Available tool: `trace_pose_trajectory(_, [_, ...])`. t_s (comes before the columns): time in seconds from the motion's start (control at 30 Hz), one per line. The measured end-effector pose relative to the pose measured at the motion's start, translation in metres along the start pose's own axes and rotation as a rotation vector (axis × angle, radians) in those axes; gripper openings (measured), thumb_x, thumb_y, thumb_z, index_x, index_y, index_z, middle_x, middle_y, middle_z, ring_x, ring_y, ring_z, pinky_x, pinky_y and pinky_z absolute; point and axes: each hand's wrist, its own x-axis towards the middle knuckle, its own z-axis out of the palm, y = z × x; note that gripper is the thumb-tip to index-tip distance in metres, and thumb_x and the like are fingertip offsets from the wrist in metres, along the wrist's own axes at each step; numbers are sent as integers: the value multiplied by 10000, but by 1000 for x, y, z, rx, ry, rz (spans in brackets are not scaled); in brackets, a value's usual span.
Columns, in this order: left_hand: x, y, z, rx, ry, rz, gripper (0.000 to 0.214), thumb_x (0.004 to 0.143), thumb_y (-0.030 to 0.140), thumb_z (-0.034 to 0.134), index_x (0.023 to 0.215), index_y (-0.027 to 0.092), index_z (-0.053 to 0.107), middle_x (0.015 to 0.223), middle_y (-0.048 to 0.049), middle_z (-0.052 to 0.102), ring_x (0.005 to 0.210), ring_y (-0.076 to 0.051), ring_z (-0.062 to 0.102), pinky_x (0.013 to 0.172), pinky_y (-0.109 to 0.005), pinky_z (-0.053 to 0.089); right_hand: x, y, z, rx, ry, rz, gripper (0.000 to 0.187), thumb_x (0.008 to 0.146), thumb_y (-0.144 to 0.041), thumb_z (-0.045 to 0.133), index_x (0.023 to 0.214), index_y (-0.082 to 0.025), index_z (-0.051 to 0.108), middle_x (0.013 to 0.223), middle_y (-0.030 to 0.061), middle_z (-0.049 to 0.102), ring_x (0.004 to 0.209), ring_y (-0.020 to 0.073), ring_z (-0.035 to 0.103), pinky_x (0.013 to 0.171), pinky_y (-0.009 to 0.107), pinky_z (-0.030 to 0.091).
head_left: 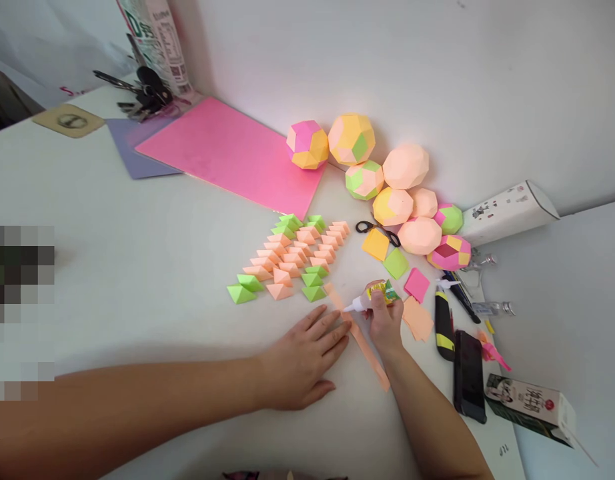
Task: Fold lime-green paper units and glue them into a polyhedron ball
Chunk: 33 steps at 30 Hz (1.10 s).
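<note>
Paper strip (369, 355), narrow, peach, likely light and creasable, pin by edges; left hand (306, 362) spread flat, right hand (387, 328) gripping yellow-green glue tube (387, 289).

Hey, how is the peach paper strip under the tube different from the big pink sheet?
The peach strip is long and narrow, while the pink sheet is broad. The strip is pale peach; the sheet is bright pink. The left hand has fingertips at the strip, whereas neither hand touches the sheet. Both look flat and lie on the white table.
</note>
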Motion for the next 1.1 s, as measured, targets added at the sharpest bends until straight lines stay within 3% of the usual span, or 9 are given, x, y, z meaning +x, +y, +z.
trace_pose_trajectory(0.23, [0, 1, -5, -35, -60, 137, 650, 896, 474, 342, 1388, 48, 327, 1465, -186, 311, 1370, -300, 230, 1137, -469, 108, 1, 4, -6, -81, 0, -9, 358, 814, -473, 582, 653, -156, 536, 472, -50, 425, 423, 75, 384, 408, 210, 320])
trace_pose_trajectory(0.4, [1, 1, -6, -52, -61, 115, 602, 897, 449, 362, 1350, 53, 393, 1465, -184, 312, 1380, -297, 205, 1138, -466, 116, 2, 6, -8, -88, -12, -1, 374, 821, -478, 570, 629, -161, 522, 471, -53, 410, 426, 74, 380, 411, 205, 325])
trace_pose_trajectory(0.67, [1, 0, -6, -31, -52, 113, 643, 884, 467, 378, 1361, 36, 367, 1469, -196, 296, 1376, -309, 215, 1133, -445, 134, 2, 4, -9, -100, -43, -11, 312, 834, -436, 565, 684, -163, 536, 499, -52, 409, 437, 74, 379, 417, 203, 328])
trace_pose_trajectory(0.8, [1, 0, -4, -16, -51, 117, 647, 884, 469, 374, 1360, 30, 365, 1469, -205, 291, 1376, -317, 209, 1133, -447, 123, -2, 4, -6, -134, -42, -158, 242, 817, -405, 578, 760, -173, 537, 607, -24, 459, 518, 105, 446, 479, 244, 396])
trace_pose_trajectory(0.97, [1, 0, -3, -16, -44, 116, 646, 883, 464, 374, 1354, 22, 374, 1464, -219, 290, 1373, -323, 217, 1131, -453, 125, -4, 10, -5, -218, 70, -528, 193, 808, -390, 557, 814, -198, 531, 780, 32, 520, 721, 179, 531, 642, 342, 463])
trace_pose_trajectory(1.1, [1, 0, -3, -18, -38, 118, 651, 875, 462, 393, 1359, 26, 369, 1465, -217, 290, 1372, -323, 220, 1133, -453, 124, -6, 10, -5, -286, -10, -532, 120, 796, -315, 573, 830, -210, 524, 739, 22, 508, 693, 177, 514, 620, 343, 456])
